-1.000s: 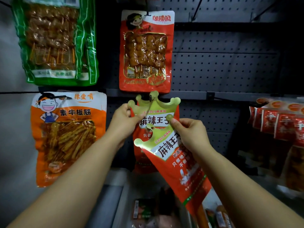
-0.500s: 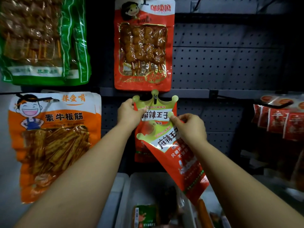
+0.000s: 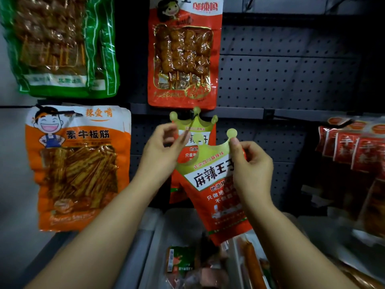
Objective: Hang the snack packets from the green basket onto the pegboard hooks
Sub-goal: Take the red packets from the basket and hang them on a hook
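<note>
My right hand point(image 3: 253, 172) pinches a red snack packet point(image 3: 216, 197) by the right side of its yellow crown-shaped top, thumb on the front just under the round tip and the other fingers curled behind. The packet tilts, with its bottom end dropping down and to the right of my wrist, over the bin point(image 3: 154, 243) below. My left hand point(image 3: 160, 155) is up and to the left of the right one, fingers loosely curled with the tips close together in front of a second, matching packet point(image 3: 194, 126); the motion blur keeps me from telling whether those fingertips actually grip it or only touch its front. That second packet hangs from a hook point(image 3: 192, 117) just above my left fingers, and the packet in my right hand overlaps its lower part. Right above both hands hangs a red packet of skewers point(image 3: 184, 53). To the left of my left forearm is an orange packet point(image 3: 78, 165) with a laughing cartoon figure, and above that a green packet point(image 3: 60, 44). Far to the right of my right hand, a row of small red packets point(image 3: 354, 151) hangs against the grey pegboard point(image 3: 281, 69).
</note>
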